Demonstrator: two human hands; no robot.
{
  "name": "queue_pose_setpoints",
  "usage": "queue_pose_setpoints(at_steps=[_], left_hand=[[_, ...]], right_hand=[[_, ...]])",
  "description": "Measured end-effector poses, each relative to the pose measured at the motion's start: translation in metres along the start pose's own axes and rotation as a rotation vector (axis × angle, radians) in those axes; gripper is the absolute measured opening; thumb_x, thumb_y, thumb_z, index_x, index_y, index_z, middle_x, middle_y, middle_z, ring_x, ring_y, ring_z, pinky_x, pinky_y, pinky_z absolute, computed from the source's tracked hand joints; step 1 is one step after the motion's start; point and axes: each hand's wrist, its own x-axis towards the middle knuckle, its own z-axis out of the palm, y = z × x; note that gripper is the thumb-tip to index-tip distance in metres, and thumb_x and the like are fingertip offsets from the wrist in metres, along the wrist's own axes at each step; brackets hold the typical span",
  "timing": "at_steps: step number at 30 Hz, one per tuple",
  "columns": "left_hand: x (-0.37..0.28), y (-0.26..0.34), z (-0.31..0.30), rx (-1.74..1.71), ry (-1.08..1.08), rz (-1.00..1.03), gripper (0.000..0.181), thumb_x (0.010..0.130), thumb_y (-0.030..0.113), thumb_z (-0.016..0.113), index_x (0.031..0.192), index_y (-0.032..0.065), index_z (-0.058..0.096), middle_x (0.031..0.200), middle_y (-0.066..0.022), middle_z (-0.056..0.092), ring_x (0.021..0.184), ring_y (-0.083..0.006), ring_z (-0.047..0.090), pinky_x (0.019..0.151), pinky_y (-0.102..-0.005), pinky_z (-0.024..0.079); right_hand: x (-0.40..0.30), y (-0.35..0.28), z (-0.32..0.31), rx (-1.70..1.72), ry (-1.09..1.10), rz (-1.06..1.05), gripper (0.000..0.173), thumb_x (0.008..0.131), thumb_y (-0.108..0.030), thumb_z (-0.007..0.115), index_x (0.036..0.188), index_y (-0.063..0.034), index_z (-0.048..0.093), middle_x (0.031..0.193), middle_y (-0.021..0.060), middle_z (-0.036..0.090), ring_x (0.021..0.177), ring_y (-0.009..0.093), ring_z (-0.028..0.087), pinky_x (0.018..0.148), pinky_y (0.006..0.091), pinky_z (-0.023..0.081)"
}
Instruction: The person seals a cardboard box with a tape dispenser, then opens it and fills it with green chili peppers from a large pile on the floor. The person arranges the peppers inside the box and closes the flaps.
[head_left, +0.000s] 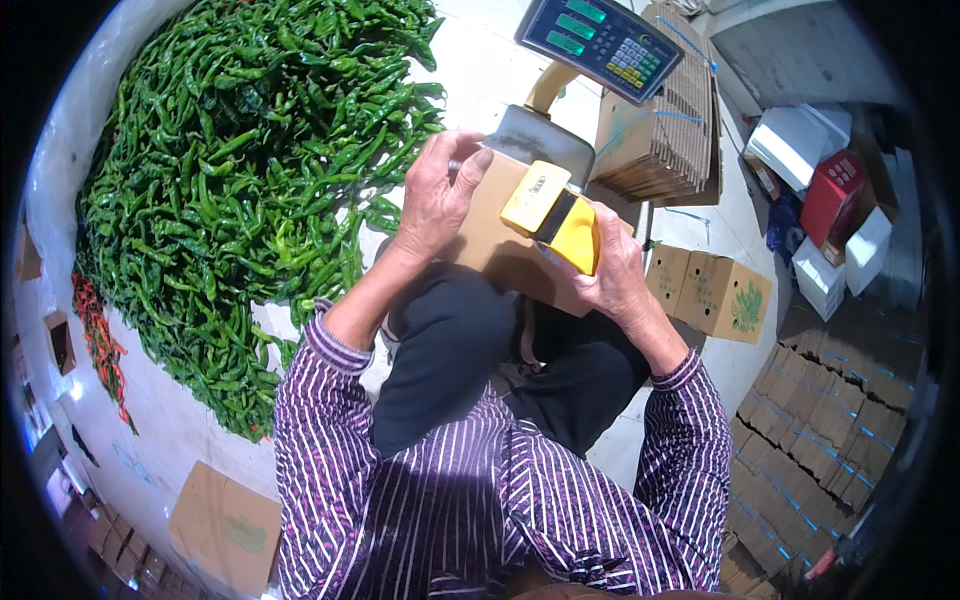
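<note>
A brown cardboard box (487, 217) rests in front of my knees, against the platform of a digital scale (536, 139). My right hand (615, 262) grips a yellow tape dispenser (574, 232), which lies over the top of the box. At the box's far left corner is my left hand (442, 191), its thumb and fingers bent near the edge; whether it pinches anything there cannot be told. The scale's display and keypad (600, 45) stand above on a post. A large heap of green chili peppers (247, 150) spreads on the left.
Bundled flat cardboard boxes (660, 135) stand right of the scale, with printed cartons (720, 292) nearer me. Stacked flat cardboard (817, 427) fills the lower right. White foam boxes (799, 146) lie beyond. Red peppers (101, 345) and another carton (225, 525) are at left.
</note>
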Motion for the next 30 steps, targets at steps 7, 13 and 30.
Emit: queue_pose_setpoints(at_steps=[7, 13, 30], left_hand=[[-0.017, 0.018, -0.004, -0.505, -0.411, -0.530, 0.028, 0.104, 0.029, 0.058, 0.107, 0.0036, 0.068, 0.081, 0.0039, 0.063, 0.066, -0.0027, 0.054, 0.059, -0.0190, 0.045], [-0.017, 0.017, -0.009, -0.459, -0.352, -0.620, 0.025, 0.104, 0.027, 0.057, 0.098, 0.0060, 0.069, 0.082, 0.0049, 0.063, 0.067, -0.0023, 0.054, 0.061, -0.0199, 0.045], [-0.008, -0.080, -0.111, -0.281, -0.052, -0.655, 0.025, 0.098, 0.025, 0.067, 0.083, 0.0056, 0.066, 0.064, 0.0047, 0.055, 0.054, -0.0036, 0.047, 0.050, -0.0185, 0.038]], right_hand=[[0.004, -0.005, -0.002, -0.017, -0.024, -0.017, 0.073, 0.080, -0.023, 0.082, 0.139, -0.0035, 0.043, 0.118, 0.0225, 0.065, 0.106, 0.040, 0.067, 0.092, 0.0454, 0.056], [0.013, -0.009, -0.004, -0.098, -0.112, -0.056, 0.077, 0.070, -0.019, 0.086, 0.132, -0.0014, 0.044, 0.112, 0.0279, 0.063, 0.101, 0.044, 0.068, 0.089, 0.0450, 0.058], [0.029, -0.029, -0.018, -0.248, -0.279, 0.012, 0.072, 0.072, -0.021, 0.085, 0.128, 0.0020, 0.046, 0.101, 0.0248, 0.065, 0.085, 0.041, 0.069, 0.072, 0.0449, 0.058]])
